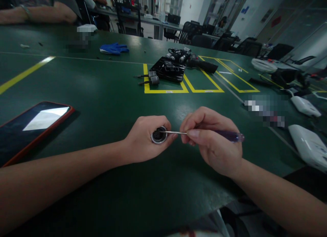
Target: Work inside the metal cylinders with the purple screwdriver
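My left hand [145, 138] is closed around a small round metal-rimmed part [158, 135], its dark open end facing up toward me. The rest of that part is hidden inside the fist. In my right hand [214, 138] is a screwdriver [230, 136] with a translucent purple handle, pinched near the start of its thin shaft. The shaft points left, and its tip reaches the rim or inside of the round part; which of these I cannot tell. Both hands are just above the green table [107, 196].
A phone in a red case [35, 128] lies left of my hands. Farther back are a blue glove [114, 48], two dark cylindrical parts with shafts [152, 80], and a black plastic packet [168, 69]. White devices [308, 145] stand at right. A person's arm [38, 14] rests at the far left edge.
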Available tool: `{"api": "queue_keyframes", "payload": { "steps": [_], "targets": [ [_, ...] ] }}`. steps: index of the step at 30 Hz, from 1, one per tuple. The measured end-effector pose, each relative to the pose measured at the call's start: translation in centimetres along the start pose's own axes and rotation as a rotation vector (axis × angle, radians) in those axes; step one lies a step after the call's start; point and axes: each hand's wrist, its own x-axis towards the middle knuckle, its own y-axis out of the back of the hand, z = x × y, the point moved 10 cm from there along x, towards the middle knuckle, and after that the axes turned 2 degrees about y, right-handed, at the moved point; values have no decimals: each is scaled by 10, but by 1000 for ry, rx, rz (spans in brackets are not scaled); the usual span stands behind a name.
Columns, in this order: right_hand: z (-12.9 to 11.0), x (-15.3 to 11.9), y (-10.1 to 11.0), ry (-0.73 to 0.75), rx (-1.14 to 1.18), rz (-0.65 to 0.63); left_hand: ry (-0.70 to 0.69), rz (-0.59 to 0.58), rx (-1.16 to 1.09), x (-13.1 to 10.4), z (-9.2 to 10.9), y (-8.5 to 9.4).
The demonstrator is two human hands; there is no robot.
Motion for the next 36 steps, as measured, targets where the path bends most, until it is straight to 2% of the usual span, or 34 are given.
{"api": "queue_keyframes", "payload": {
  "steps": [4, 7, 10, 15, 17, 23, 27, 30, 33, 36],
  "targets": [
    [-13, -2, -2, 102, -147, -39, 33, -5, 3, 0, -3, -1],
    [-30, -6, -12, 224, -458, -113, 52, -21, -6, -1, -6, -2],
    [-47, -13, -32, 412, -697, -229, 28, -23, -22, -2, -5, -2],
    [-53, -31, -58, 699, -879, -410, 14, -4, -26, -2, -3, 0],
    [-53, -35, -60, 742, -903, -438, 14, -12, -23, -1, -3, -2],
    [-50, -23, -44, 466, -756, -353, 20, -28, -17, -1, -3, -4],
    [-51, -20, -42, 421, -745, -338, 5, -40, -13, -2, -3, -4],
    [-45, -11, -36, 321, -694, -332, -11, -39, -2, -2, -2, -4],
    [-34, 3, -21, 169, -538, -248, -10, -21, 9, -1, -2, -3],
    [-23, 15, -11, 78, -353, -182, -3, -24, 25, -1, -2, -3]
  ]
}}
